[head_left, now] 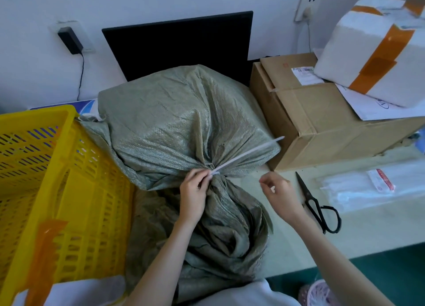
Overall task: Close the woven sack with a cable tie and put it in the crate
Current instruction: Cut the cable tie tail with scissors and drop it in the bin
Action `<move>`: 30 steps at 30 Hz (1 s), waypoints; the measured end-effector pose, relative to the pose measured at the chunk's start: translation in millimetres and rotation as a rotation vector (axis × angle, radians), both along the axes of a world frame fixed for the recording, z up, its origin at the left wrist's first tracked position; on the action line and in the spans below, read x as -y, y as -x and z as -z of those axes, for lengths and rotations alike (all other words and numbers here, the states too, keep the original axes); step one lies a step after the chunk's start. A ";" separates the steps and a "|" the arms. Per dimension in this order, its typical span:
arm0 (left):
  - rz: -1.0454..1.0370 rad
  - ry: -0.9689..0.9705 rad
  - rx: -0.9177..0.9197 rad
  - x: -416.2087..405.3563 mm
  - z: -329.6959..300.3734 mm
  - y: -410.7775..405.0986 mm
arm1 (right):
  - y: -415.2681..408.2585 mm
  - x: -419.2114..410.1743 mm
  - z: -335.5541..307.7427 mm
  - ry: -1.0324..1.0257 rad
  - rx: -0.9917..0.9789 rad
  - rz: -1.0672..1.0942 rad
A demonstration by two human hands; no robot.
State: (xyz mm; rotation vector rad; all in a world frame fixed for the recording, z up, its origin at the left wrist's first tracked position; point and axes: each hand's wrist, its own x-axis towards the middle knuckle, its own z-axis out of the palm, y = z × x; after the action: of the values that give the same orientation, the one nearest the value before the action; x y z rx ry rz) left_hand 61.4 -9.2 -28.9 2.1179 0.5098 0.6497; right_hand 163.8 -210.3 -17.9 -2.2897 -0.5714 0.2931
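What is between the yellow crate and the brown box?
In the head view, the green sack, with a cable tie round its neck.

Woven sack [184, 121] fills centre of table [368, 232], pressed against yellow crate [69, 190] at left; crate mouth open, unobstructed. Cardboard box [322, 126] blocks right rear. Bare tabletop between sack and scissors [317, 204]; bag of cable ties [368, 186] beyond.

scissors [319, 204], cardboard box [322, 126], foam box [368, 59]
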 end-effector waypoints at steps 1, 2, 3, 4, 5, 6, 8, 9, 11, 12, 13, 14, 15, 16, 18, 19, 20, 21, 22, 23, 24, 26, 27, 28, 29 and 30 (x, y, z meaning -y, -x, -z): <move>0.003 0.004 -0.001 0.0 0.3 -0.4 | -0.8 10.9 6.5 0.056 0.019 0.041; 0.006 0.006 -0.001 -0.7 0.2 -1.0 | -2.1 20.8 12.8 0.123 0.037 0.074; 0.007 0.005 -0.001 -0.9 0.1 -1.0 | -2.5 30.8 18.9 0.197 0.054 0.096; 0.004 0.003 0.001 -1.8 -0.5 -0.8 | -2.9 38.9 24.2 0.273 0.059 0.109; 0.003 -0.005 0.005 -1.9 -0.1 -1.1 | -3.0 47.0 29.3 0.346 0.054 0.129; 0.004 -0.012 0.008 -1.9 0.6 -1.7 | -3.0 54.4 34.2 0.414 0.038 0.153; 0.007 -0.022 0.005 -1.7 2.1 -1.6 | -1.1 67.5 42.0 0.530 0.001 0.205; 0.011 -0.026 0.003 -1.4 2.6 -1.3 | 0.2 73.3 46.3 0.583 -0.007 0.229; 0.016 -0.028 -0.003 -1.8 2.8 -0.9 | 2.8 81.9 52.9 0.687 -0.001 0.270; 0.020 -0.028 -0.009 -2.2 3.1 -0.7 | 4.6 84.7 55.9 0.709 -0.002 0.300; 0.023 -0.030 -0.013 -2.6 3.0 -0.5 | 6.1 86.2 58.8 0.712 -0.003 0.329; 0.025 -0.032 -0.016 -2.9 2.9 -0.3 | 7.7 86.3 61.7 0.715 0.006 0.348; 0.028 -0.033 -0.018 -2.9 2.7 0.0 | 9.6 86.1 64.8 0.722 0.021 0.363; 0.028 -0.033 -0.019 -3.2 2.3 0.2 | 11.1 85.4 67.6 0.728 0.038 0.379; 0.034 -0.038 -0.016 -3.7 1.8 0.7 | 13.0 85.2 71.9 0.729 0.053 0.426; 0.038 -0.040 -0.016 -4.1 1.3 1.0 | 13.7 85.4 73.0 0.721 0.042 0.455; 0.040 -0.042 -0.019 -4.5 1.1 1.1 | 14.5 86.0 74.4 0.711 0.027 0.486; 0.041 -0.043 -0.021 -4.8 1.0 1.0 | 14.6 86.6 75.7 0.697 0.011 0.518; 0.041 -0.042 -0.021 -4.6 1.1 0.7 | 15.0 87.5 76.7 0.674 0.000 0.551; 0.040 -0.038 -0.021 -4.3 1.0 0.6 | 15.2 87.5 77.4 0.646 -0.002 0.578; 0.039 -0.035 -0.017 -3.8 1.1 0.3 | 15.5 87.3 77.7 0.616 0.001 0.596; 0.037 -0.038 -0.008 -2.8 2.0 -0.1 | 15.9 87.4 77.2 0.534 0.000 0.605; 0.035 -0.037 -0.006 -2.4 2.2 0.1 | 15.9 87.5 76.8 0.497 -0.008 0.601; 0.033 -0.034 -0.006 -2.2 2.2 0.4 | 16.4 88.5 77.1 0.477 -0.015 0.592; 0.031 -0.031 -0.003 -2.2 2.1 0.5 | 16.7 90.3 77.6 0.478 -0.011 0.581; 0.030 -0.031 0.001 -2.3 2.0 0.4 | 16.8 92.5 78.9 0.489 -0.003 0.566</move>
State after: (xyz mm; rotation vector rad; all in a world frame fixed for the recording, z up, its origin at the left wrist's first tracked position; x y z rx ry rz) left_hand 61.0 -6.9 -30.9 2.1498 0.4694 0.6454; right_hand 147.0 -302.8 -96.8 -2.7974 0.1920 0.1655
